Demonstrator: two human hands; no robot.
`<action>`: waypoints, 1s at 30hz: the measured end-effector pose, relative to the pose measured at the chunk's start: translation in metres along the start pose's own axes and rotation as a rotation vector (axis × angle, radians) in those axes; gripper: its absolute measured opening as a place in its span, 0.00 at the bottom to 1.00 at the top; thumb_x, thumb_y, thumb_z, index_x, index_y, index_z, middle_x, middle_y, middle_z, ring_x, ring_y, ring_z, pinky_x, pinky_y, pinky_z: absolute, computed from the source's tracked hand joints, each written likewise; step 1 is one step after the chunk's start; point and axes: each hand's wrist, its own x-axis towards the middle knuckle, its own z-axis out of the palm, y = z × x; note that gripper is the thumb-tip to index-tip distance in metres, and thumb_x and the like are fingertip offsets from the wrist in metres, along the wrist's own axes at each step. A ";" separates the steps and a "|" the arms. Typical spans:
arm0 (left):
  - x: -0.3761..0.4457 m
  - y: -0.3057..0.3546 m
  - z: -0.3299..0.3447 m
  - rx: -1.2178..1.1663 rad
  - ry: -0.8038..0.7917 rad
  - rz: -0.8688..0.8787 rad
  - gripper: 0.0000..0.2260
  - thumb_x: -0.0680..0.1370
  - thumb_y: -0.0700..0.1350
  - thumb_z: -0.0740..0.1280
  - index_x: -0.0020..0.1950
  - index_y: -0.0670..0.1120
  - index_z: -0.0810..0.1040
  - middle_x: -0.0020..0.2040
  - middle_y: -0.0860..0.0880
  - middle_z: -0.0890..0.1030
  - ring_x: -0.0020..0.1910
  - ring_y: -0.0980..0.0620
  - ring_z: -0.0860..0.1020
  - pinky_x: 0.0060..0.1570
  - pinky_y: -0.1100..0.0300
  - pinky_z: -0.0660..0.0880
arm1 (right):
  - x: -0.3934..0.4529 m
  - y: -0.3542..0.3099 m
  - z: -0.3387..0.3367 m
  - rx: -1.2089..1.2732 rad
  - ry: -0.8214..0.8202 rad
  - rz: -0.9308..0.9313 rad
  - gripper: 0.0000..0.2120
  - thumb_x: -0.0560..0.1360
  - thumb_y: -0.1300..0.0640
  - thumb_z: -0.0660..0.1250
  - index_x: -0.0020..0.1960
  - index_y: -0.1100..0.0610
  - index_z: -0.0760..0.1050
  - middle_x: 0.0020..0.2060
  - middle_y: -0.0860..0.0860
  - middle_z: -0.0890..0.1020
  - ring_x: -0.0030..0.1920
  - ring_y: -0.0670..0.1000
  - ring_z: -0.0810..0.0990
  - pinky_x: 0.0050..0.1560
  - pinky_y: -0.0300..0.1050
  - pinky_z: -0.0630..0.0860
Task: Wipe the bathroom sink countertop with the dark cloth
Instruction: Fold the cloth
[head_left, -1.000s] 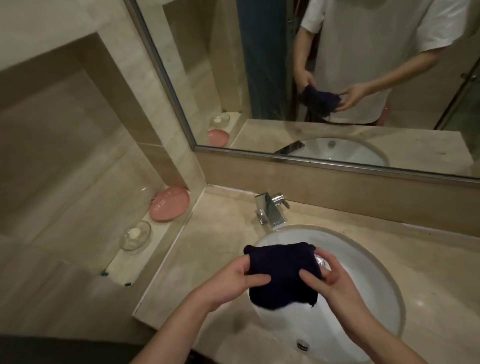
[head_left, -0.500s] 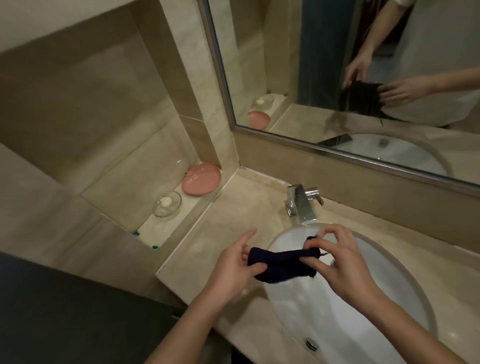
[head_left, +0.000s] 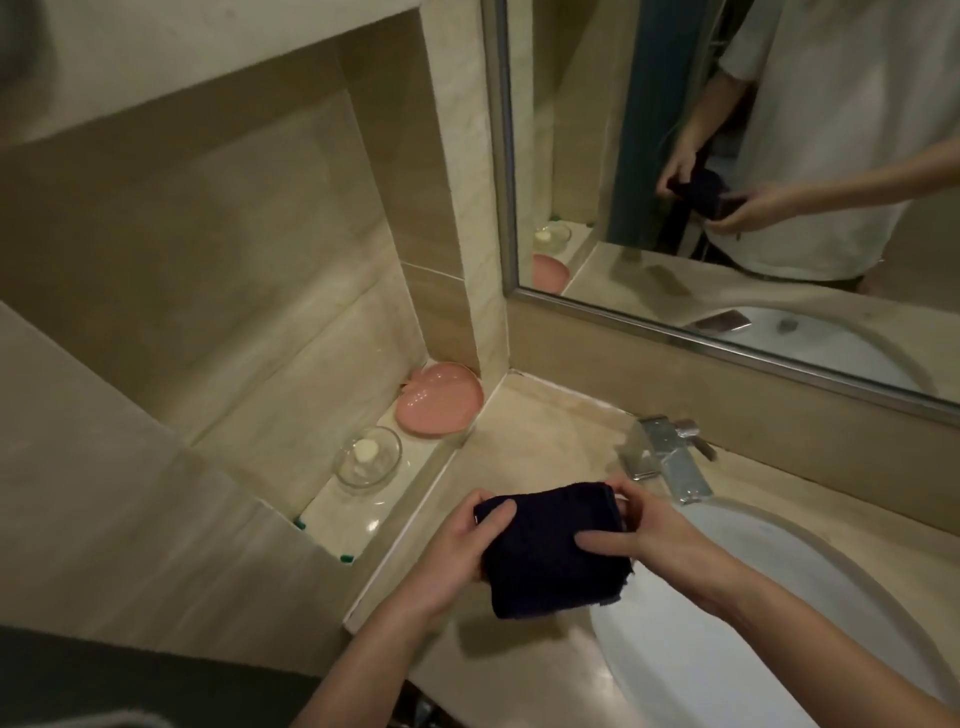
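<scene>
On the far left, a low shelf in the wall holds a round glass dish (head_left: 368, 457) with a small white lump in it, and next to that a pink plate (head_left: 439, 398) shaped a bit like a leaf, smooth and shiny. Next comes the left hand (head_left: 457, 553). Its thumb lies on top of the dark cloth (head_left: 553, 551) and its fingers curl under the left edge, so it grips the cloth. The cloth is folded into a thick, soft, fuzzy square, and it is held up in the air over the left part of the countertop (head_left: 524, 431), near the edge of the sink. The countertop is tan stone, flat and glossy. The right hand (head_left: 652, 530) pinches the right edge of the cloth, thumb on top and fingers behind. I think the step now is to get the cloth ready. To do it well, keep the fold neat, lay the cloth flat on the stone, press with a flat palm, and start in the back corner. The shiny metal tap (head_left: 670, 460) is blocky, and the white sink (head_left: 769, 623) is a smooth oval. A big mirror (head_left: 727, 156) hangs above.
</scene>
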 end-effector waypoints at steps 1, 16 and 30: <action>0.004 -0.004 -0.010 -0.005 0.029 0.005 0.18 0.80 0.51 0.67 0.60 0.37 0.71 0.51 0.47 0.83 0.49 0.52 0.83 0.46 0.52 0.79 | 0.011 0.004 0.008 -0.028 0.021 0.026 0.19 0.73 0.62 0.76 0.61 0.56 0.74 0.49 0.51 0.87 0.51 0.52 0.86 0.47 0.42 0.80; 0.117 -0.017 -0.094 -0.477 0.323 -0.003 0.14 0.78 0.38 0.69 0.64 0.42 0.77 0.59 0.43 0.84 0.57 0.43 0.83 0.57 0.48 0.79 | 0.223 -0.065 0.049 -0.159 0.063 -0.112 0.15 0.74 0.60 0.75 0.59 0.54 0.76 0.51 0.54 0.85 0.48 0.52 0.85 0.45 0.44 0.81; 0.205 -0.007 -0.133 -0.046 0.661 0.052 0.10 0.76 0.37 0.69 0.54 0.47 0.74 0.49 0.42 0.83 0.46 0.46 0.84 0.47 0.46 0.83 | 0.355 -0.064 0.084 -0.978 0.125 -0.428 0.17 0.78 0.60 0.68 0.65 0.56 0.71 0.58 0.56 0.82 0.57 0.60 0.79 0.54 0.50 0.75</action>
